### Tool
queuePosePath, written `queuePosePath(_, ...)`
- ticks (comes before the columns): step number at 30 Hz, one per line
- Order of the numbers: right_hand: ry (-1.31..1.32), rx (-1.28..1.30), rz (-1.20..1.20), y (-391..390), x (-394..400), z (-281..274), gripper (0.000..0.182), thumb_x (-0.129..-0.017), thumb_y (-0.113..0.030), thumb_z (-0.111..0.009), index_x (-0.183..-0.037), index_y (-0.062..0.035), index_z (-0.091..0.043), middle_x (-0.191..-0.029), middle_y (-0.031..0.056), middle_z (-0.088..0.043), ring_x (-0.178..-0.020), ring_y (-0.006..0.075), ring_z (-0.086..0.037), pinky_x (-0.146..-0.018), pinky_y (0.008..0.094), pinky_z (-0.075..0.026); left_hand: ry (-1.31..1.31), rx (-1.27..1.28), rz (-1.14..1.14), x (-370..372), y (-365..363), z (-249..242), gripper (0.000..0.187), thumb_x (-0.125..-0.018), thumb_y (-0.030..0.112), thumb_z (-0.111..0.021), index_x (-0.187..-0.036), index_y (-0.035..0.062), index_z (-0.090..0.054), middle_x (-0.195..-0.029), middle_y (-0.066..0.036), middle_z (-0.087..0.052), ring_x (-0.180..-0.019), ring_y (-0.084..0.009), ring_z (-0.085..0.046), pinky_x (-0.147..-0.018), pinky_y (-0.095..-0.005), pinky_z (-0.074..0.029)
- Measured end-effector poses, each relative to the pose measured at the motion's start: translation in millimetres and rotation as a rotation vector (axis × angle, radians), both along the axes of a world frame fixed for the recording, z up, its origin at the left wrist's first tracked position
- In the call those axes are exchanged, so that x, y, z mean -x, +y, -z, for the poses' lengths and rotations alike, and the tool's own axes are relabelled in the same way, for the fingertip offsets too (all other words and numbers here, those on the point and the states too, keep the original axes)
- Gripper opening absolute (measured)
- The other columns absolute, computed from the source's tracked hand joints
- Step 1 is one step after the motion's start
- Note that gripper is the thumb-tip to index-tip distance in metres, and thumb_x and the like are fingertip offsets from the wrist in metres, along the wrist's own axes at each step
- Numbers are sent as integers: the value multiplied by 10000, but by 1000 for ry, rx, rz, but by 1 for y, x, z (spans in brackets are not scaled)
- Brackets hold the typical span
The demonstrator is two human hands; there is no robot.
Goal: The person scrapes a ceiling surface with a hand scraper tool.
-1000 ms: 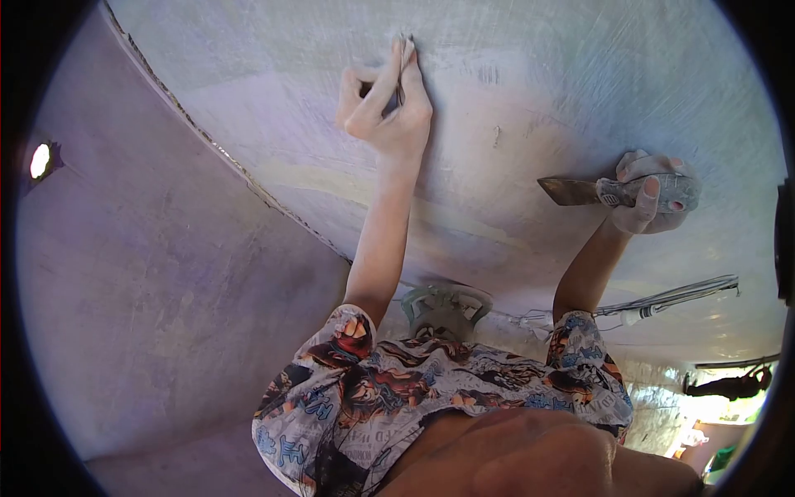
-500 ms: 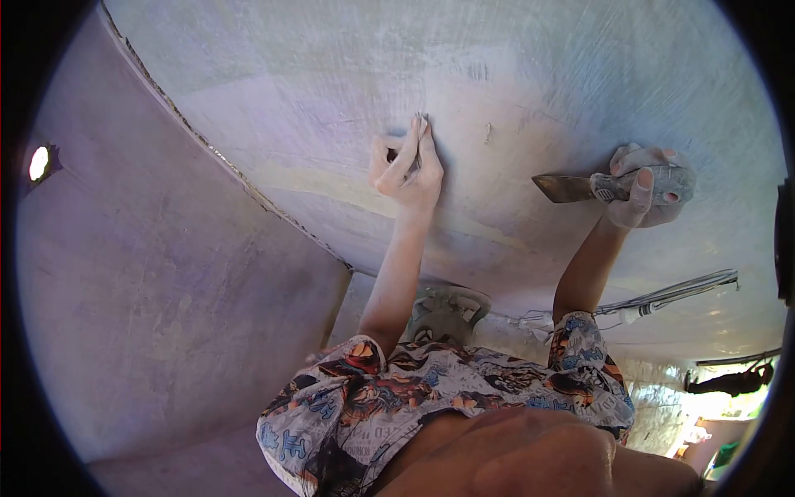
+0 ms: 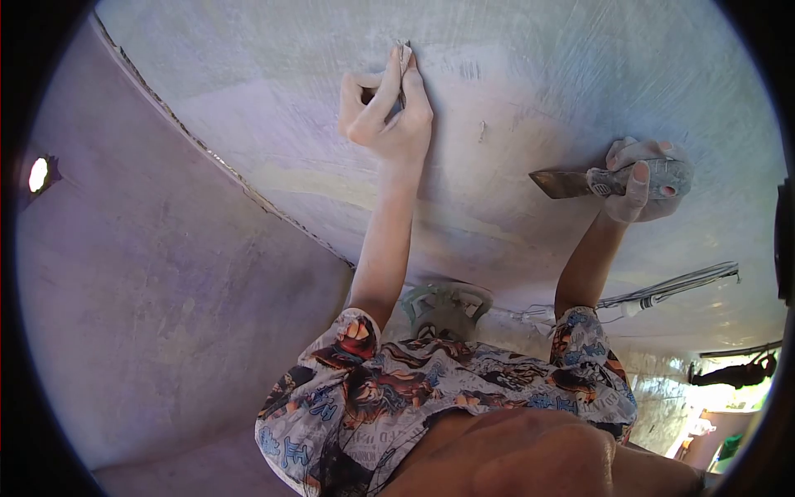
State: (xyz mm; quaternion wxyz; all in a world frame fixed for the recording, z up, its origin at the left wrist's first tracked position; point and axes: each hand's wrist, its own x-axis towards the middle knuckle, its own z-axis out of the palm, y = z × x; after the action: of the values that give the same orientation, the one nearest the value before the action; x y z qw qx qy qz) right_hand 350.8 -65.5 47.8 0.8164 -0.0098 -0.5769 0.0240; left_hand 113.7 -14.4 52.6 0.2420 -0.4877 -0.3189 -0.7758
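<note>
My left hand (image 3: 389, 108) is raised against a pale, streaked plaster surface (image 3: 273, 91). Its fingertips pinch a small pale piece (image 3: 405, 55), which looks folded and touches the surface; what it is made of I cannot make out. My right hand (image 3: 638, 199) is wrapped round the grey, dusty handle of a putty knife (image 3: 561, 184). The blade points left, close to the same surface, and its metal is brownish. White dust coats both hands. A small mark (image 3: 483, 130) on the plaster lies between them.
A rough, dark joint (image 3: 207, 153) divides the plaster from a purplish surface (image 3: 166, 290) with a bright light (image 3: 38, 175). Loose cables (image 3: 679, 288) hang at the right. Beyond my chest stands a grey-green object (image 3: 447, 311). Another person (image 3: 737, 374) is far right.
My left hand has slid upward and slightly left along the plaster, still pinching the small piece. My right hand and the putty knife have barely shifted.
</note>
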Motion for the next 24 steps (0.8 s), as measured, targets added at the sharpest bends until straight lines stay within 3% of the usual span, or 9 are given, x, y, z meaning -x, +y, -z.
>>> queuePosePath(5,5,2,1,-1,-1,1,384,-861,-95,-696,-1118,73,-464,-665,96,-543,-484,141,-487,-419,282,-397,13,151,117,-9,-18,96,248,-745,-12,-789,-985,48,-771,-650,-2,-521,-542,-88,-402,-487,-253,-308)
queuePosePath(8,11,4,0,-3,-1,0,394,-857,-102,-700,-1118,74,-464,-662,96,-543,-484,141,-484,-419,282,-396,136,62,-60,0,-9,37,245,-744,-8,-793,-982,51,-773,-651,-1,-520,-541,-87,-399,-488,-248,-305)
queuePosePath(11,-2,-1,-4,-1,-4,2,401,-858,-102,-700,-1125,76,-459,-659,96,-541,-484,142,-483,-418,283,-394,29,0,62,-4,-3,-16,239,-748,-4,-795,-980,54,-774,-641,2,-499,-544,-85,-394,-486,-242,-294)
queuePosePath(14,-13,-12,-27,-1,-4,2,396,-859,-86,-697,-1127,79,-456,-670,99,-545,-488,142,-486,-418,286,-394,47,155,-2,-5,-17,42,233,-753,-1,-795,-977,58,-776,-631,7,-467,-547,-86,-378,-483,-244,-274)
queuePosePath(15,-3,-16,-31,0,-4,2,393,-859,-82,-699,-1127,74,-459,-674,100,-546,-490,142,-487,-418,286,-393,41,194,68,-6,-22,71,229,-756,10,-800,-977,65,-777,-626,11,-444,-549,-89,-363,-482,-249,-262)
queuePosePath(18,9,-9,-28,-3,0,3,390,-859,-81,-704,-1130,66,-464,-680,97,-546,-493,141,-489,-419,286,-392,92,83,-23,0,-12,50,229,-765,19,-794,-986,76,-778,-625,11,-444,-547,-91,-355,-483,-261,-263)
queuePosePath(20,11,-6,-28,0,1,0,391,-859,-83,-706,-1133,63,-468,-683,94,-545,-494,140,-489,-419,285,-393,96,101,-110,6,-2,-14,215,-773,42,-794,-983,80,-779,-621,10,-441,-544,-94,-357,-483,-270,-268)
queuePosePath(22,-12,5,-26,-2,-3,4,390,-863,-88,-706,-1136,55,-465,-696,92,-544,-493,139,-489,-417,283,-393,68,-134,-78,10,13,-43,247,-732,1,-807,-961,91,-783,-628,-5,-441,-508,-110,-373,-456,-270,-278)
queuePosePath(24,0,-1,-31,-3,-6,4,391,-862,-89,-707,-1133,53,-464,-703,94,-545,-493,139,-490,-415,283,-395,81,38,-104,7,-7,-3,237,-734,4,-806,-960,70,-780,-634,-1,-451,-523,-110,-394,-462,-259,-285)
